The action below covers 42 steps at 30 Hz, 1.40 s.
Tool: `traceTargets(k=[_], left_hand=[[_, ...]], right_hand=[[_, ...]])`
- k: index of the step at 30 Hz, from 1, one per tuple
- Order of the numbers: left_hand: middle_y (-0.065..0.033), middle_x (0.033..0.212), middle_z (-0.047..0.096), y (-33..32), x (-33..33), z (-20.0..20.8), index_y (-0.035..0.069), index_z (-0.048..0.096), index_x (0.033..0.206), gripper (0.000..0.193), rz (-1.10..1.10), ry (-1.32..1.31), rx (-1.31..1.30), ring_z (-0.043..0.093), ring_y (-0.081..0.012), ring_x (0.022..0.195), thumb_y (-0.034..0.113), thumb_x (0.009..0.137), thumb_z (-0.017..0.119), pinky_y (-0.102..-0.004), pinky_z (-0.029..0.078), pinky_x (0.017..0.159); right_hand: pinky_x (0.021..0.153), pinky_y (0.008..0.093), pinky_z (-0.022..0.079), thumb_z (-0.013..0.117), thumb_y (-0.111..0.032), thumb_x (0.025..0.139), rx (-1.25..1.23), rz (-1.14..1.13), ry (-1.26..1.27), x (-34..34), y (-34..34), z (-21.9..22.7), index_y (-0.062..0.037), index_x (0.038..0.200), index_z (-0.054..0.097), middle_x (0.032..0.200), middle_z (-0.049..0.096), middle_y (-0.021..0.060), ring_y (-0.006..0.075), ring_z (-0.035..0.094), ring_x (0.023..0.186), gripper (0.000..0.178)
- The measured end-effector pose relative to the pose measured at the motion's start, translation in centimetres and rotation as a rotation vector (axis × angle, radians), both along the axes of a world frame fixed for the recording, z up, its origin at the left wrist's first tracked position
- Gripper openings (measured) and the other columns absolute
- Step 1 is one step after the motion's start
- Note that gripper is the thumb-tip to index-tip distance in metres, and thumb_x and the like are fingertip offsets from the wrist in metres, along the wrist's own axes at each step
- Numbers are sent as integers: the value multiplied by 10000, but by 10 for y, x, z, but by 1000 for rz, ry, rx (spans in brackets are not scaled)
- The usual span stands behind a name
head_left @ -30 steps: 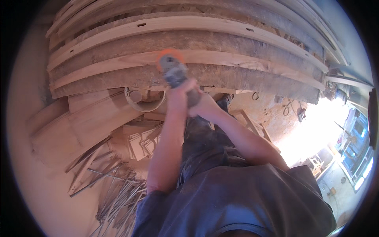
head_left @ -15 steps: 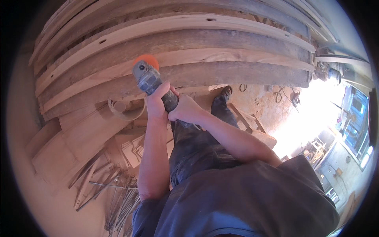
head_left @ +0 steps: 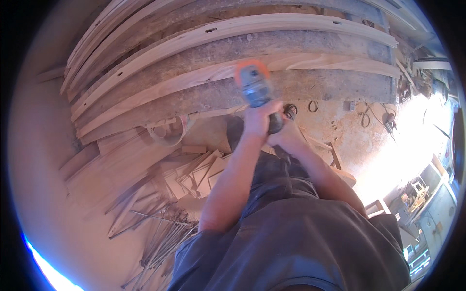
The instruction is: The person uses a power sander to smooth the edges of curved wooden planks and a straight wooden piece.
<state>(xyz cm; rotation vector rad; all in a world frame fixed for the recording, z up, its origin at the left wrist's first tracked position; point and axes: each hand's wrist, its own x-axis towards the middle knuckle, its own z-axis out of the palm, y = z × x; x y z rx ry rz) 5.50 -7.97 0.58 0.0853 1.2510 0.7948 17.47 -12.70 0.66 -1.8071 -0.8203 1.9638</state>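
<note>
An angle grinder point(head_left: 256, 90) with a blurred orange disc point(head_left: 239, 72) is held in both of my hands. Wrapped round its body just behind the grey head is my left hand point(head_left: 257, 118). Farther back, my right hand point(head_left: 286, 137) grips the dark rear part. The disc overlaps the nearest pale wooden strip point(head_left: 194, 82), which has a long, smooth edge; I cannot tell whether they touch. Beyond it, another pale strip point(head_left: 272, 20) with small slots lies across the weathered grey beams point(head_left: 301, 42).
Wood offcuts point(head_left: 194, 177) and a heap of metal rods point(head_left: 162, 242) lie on the floor at left. A roundish hoop-like item point(head_left: 170, 133) sits below the beams. Cables point(head_left: 366, 116) trail at right, near bright light. A small wooden frame point(head_left: 335, 157) stands beside my right arm.
The grinder and both hands have shifted right along the nearest strip, and the grinder points more straight ahead. The view has also turned somewhat. Both hands keep their hold.
</note>
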Motion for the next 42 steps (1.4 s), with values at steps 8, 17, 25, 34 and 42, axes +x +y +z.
traceTargets(k=[8,17,25,34,42], left_hand=[[-110,791,695,9,42,-37,-3,703,899,261,-175,76,69,671,-224,637,131,726,845,-362,544,631],[-120,782,674,16,-128,-4,29,685,897,172,258,-34,-6,664,-251,713,186,845,732,-403,557,739],[-114,869,732,28,-24,-11,-18,724,954,436,-250,138,61,691,-200,704,255,658,891,-369,562,694],[-117,835,671,25,-224,-8,20,674,919,182,262,-4,23,679,-235,749,163,839,754,-391,571,703],[-93,813,687,-3,-232,-2,26,684,858,172,188,68,12,682,-218,752,180,828,752,-366,547,751]], right_hand=[[639,331,562,774,-74,620,-14,-177,52,23,1,14,34,993,653,812,702,88,182,692,706,407],[673,298,557,785,-149,602,51,417,-93,-120,50,-11,-5,1105,690,823,723,64,127,681,736,532],[631,353,555,762,-54,633,-88,-263,73,-28,7,16,1,968,673,815,710,90,219,686,665,350],[744,341,576,803,-207,595,56,389,-16,-210,62,-10,48,1157,649,872,739,140,203,724,803,636],[791,347,578,813,-223,583,-82,484,-112,-217,47,3,9,1184,666,936,755,133,214,739,862,660]])
